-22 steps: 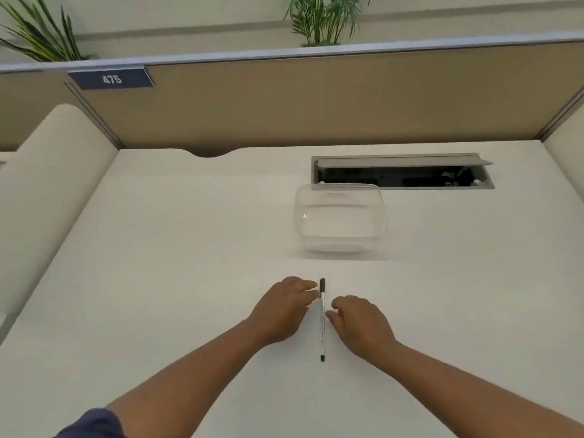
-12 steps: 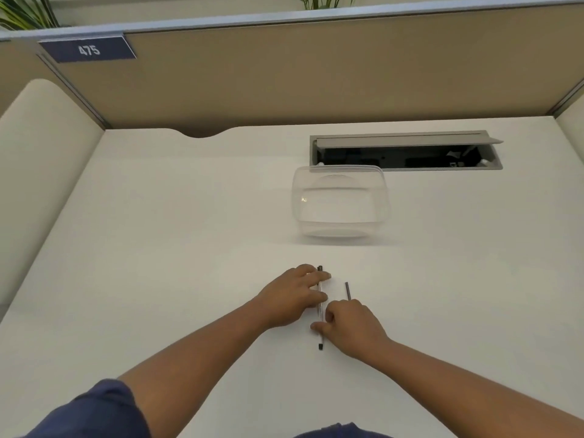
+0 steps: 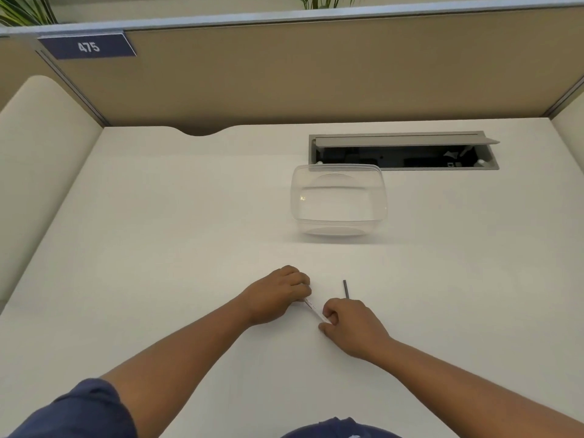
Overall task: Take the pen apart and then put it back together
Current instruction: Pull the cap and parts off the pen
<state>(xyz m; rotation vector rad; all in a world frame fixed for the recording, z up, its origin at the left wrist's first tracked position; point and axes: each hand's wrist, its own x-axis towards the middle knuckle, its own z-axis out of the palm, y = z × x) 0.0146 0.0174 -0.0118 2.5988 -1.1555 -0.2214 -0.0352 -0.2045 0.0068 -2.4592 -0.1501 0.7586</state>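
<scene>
A thin white pen (image 3: 313, 309) runs slantwise between my two hands, just above the white desk (image 3: 177, 254). My left hand (image 3: 278, 295) is closed on its far end. The near end sits in the closed fingers of my right hand (image 3: 349, 327). Only a short stretch of the barrel shows between them; both tips are hidden. A thin dark stick (image 3: 346, 289), perhaps a pen part, lies on the desk just beyond my right hand, partly covered by it.
A clear plastic tub (image 3: 338, 200) stands on the desk beyond my hands. Behind it is an open grey cable hatch (image 3: 404, 151). A tan partition with a plate marked 475 (image 3: 88, 47) closes off the back.
The pen lay straight on the desk between my hands; now both hands grip it and it is turned slantwise. The thin dark stick has come into view to the right.
</scene>
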